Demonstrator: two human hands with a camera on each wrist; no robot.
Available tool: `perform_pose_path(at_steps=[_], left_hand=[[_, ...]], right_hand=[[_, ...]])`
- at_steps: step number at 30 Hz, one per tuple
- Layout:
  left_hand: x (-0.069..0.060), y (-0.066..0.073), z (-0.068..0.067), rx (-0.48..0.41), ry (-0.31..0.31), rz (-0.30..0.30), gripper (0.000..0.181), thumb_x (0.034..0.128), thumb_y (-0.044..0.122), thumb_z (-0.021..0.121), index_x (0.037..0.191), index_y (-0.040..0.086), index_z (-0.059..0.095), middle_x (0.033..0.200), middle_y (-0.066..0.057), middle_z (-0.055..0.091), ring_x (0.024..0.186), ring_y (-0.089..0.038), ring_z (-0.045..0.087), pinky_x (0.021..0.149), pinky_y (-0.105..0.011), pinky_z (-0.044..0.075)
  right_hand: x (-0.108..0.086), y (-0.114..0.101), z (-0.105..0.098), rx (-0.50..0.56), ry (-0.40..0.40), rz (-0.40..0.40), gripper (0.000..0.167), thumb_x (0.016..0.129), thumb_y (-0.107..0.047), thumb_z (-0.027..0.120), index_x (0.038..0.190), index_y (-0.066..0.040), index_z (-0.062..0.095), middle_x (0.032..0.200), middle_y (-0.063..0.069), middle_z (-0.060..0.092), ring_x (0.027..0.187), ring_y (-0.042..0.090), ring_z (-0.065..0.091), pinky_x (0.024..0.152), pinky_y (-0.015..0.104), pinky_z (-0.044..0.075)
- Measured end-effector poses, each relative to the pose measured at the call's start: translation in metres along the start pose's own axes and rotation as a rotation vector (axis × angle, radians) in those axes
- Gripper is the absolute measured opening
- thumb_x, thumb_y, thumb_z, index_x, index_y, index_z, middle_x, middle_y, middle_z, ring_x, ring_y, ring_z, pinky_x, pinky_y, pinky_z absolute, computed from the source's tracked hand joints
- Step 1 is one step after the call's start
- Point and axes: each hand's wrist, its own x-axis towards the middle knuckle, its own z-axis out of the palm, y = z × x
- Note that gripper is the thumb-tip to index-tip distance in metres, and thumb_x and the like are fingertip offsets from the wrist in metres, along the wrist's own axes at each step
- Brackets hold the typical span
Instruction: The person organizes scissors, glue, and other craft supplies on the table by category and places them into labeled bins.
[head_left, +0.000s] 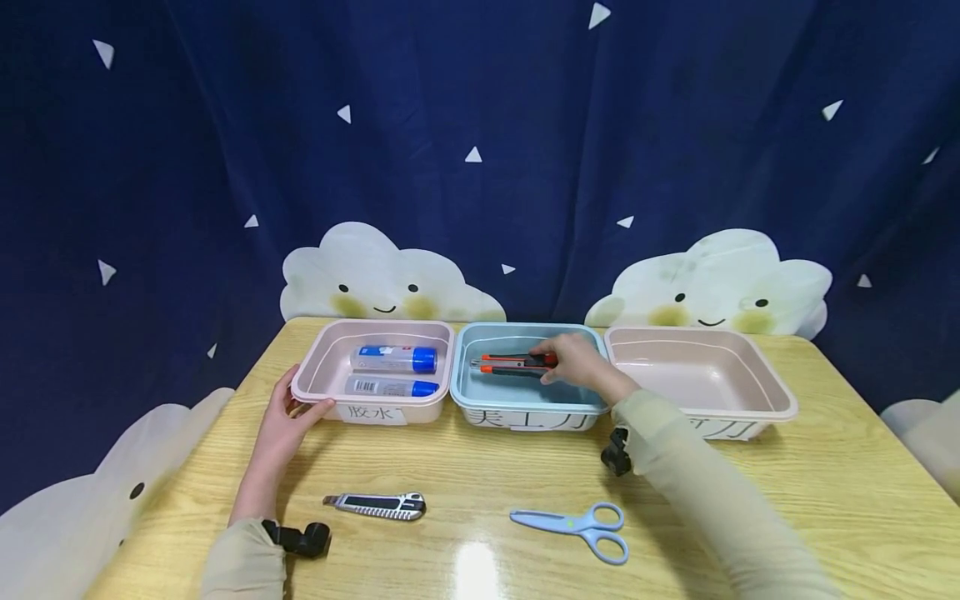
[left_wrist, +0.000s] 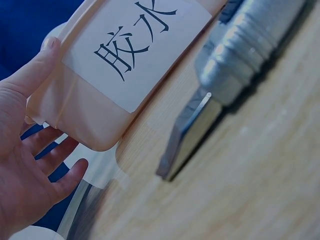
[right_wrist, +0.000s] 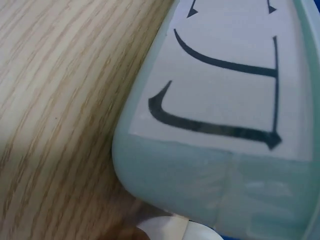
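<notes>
In the head view my left hand grips the front left corner of a pink bin. Its thumb lies along the rim, while several other fingers show spread below the corner in the left wrist view. Two blue-capped glue bottles lie in that bin. My right hand reaches into the blue bin and pinches the end of a red-and-black utility knife. A second similar knife appears right beside it, partly covered by the fingers. The right wrist view shows only the blue bin's labelled front; the grip is hidden there.
A silver-and-black utility knife with its blade out lies on the table. Blue scissors lie to its right. Another pink bin stands at the right, beneath my right forearm's reach. A dark blue curtain hangs behind.
</notes>
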Motion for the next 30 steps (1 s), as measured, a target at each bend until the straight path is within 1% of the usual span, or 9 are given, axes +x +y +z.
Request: perform_pose_path(at_steps=[5, 9, 11, 15, 18, 22, 26, 30], left_hand=[[0.001, 0.002, 0.000, -0.008, 0.003, 0.006, 0.088, 0.0826, 0.027, 0.067, 0.147, 0.019, 0.008, 0.145, -0.016, 0.027, 0.127, -0.031, 0.030, 0.102, -0.045, 0.029], [0.000, 0.003, 0.000, -0.013, 0.001, 0.006, 0.087, 0.0830, 0.025, 0.067, 0.147, 0.019, 0.008, 0.145, -0.016, 0.027, 0.127, -0.031, 0.030, 0.102, -0.044, 0.029], [0.000, 0.003, 0.000, -0.002, -0.002, 0.004, 0.088, 0.0832, 0.027, 0.066, 0.147, 0.020, 0.007, 0.145, -0.016, 0.027, 0.127, -0.031, 0.030, 0.101, -0.044, 0.030], [0.000, 0.003, -0.001, 0.004, 0.001, 0.002, 0.088, 0.0828, 0.027, 0.067, 0.147, 0.019, 0.007, 0.145, -0.016, 0.027, 0.127, -0.031, 0.030, 0.102, -0.044, 0.029], [0.000, 0.002, -0.001, 0.002, 0.005, -0.002, 0.088, 0.0826, 0.027, 0.067, 0.147, 0.019, 0.008, 0.145, -0.016, 0.027, 0.127, -0.031, 0.030, 0.102, -0.045, 0.029], [-0.001, 0.002, -0.001, 0.003, 0.001, -0.005, 0.088, 0.0830, 0.028, 0.066, 0.147, 0.020, 0.007, 0.145, -0.016, 0.026, 0.127, -0.032, 0.030, 0.101, -0.046, 0.030], [0.000, 0.000, 0.000, 0.001, 0.005, 0.005, 0.088, 0.0833, 0.025, 0.066, 0.147, 0.019, 0.007, 0.146, -0.016, 0.026, 0.127, -0.032, 0.030, 0.101, -0.045, 0.030], [0.001, -0.002, 0.002, -0.003, 0.021, 0.016, 0.086, 0.0832, 0.023, 0.067, 0.147, 0.019, 0.009, 0.145, -0.015, 0.028, 0.126, -0.029, 0.032, 0.099, -0.041, 0.030]], right_hand=[[0.005, 0.001, 0.006, -0.032, -0.017, -0.004, 0.049, 0.065, -0.011, 0.080, 0.111, -0.005, 0.065, 0.109, 0.011, 0.065, 0.103, 0.029, 0.057, 0.089, 0.042, 0.043], [0.007, 0.002, 0.013, -0.034, -0.057, 0.032, 0.049, 0.065, -0.011, 0.080, 0.111, -0.006, 0.065, 0.111, 0.010, 0.065, 0.106, 0.028, 0.056, 0.091, 0.042, 0.042], [0.007, 0.002, 0.016, -0.026, -0.077, 0.054, 0.049, 0.065, -0.010, 0.079, 0.112, -0.006, 0.065, 0.112, 0.009, 0.064, 0.107, 0.028, 0.056, 0.093, 0.042, 0.042], [0.008, 0.002, 0.018, -0.018, -0.074, 0.070, 0.049, 0.065, -0.008, 0.079, 0.111, -0.005, 0.065, 0.111, 0.009, 0.065, 0.108, 0.028, 0.055, 0.095, 0.042, 0.040], [0.008, 0.002, 0.019, -0.025, -0.060, 0.056, 0.048, 0.063, -0.006, 0.079, 0.109, -0.004, 0.066, 0.108, 0.009, 0.066, 0.106, 0.029, 0.056, 0.094, 0.042, 0.040], [0.009, 0.002, 0.020, -0.029, -0.068, 0.066, 0.048, 0.061, -0.004, 0.079, 0.108, -0.004, 0.066, 0.107, 0.009, 0.066, 0.105, 0.028, 0.057, 0.093, 0.041, 0.041], [0.008, 0.002, 0.020, -0.037, -0.089, 0.072, 0.048, 0.062, -0.001, 0.076, 0.109, -0.003, 0.065, 0.107, 0.010, 0.066, 0.104, 0.028, 0.057, 0.093, 0.040, 0.042], [0.007, 0.002, 0.019, -0.043, -0.084, 0.075, 0.046, 0.064, 0.002, 0.073, 0.110, -0.002, 0.065, 0.107, 0.012, 0.065, 0.103, 0.029, 0.057, 0.090, 0.040, 0.044]])
